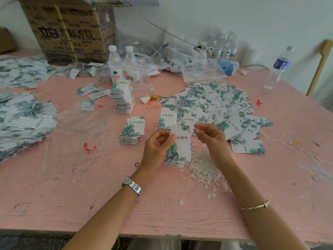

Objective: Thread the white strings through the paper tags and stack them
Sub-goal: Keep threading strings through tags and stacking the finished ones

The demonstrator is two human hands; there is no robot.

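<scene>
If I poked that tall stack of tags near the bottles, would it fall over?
Probably. The tall stack of tags already leans, so a push would likely topple it. The bundles look loosely piled, so they may slide apart.

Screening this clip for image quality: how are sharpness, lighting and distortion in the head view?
Head view: soft, even light, no glare or hard shadows; the paper tag in the left hand is sharp enough to read its print; the cardboard box and far water bottle are smeared and soft; wide-angle bending curves the pink table edges and tilts things near the frame's borders.
</scene>
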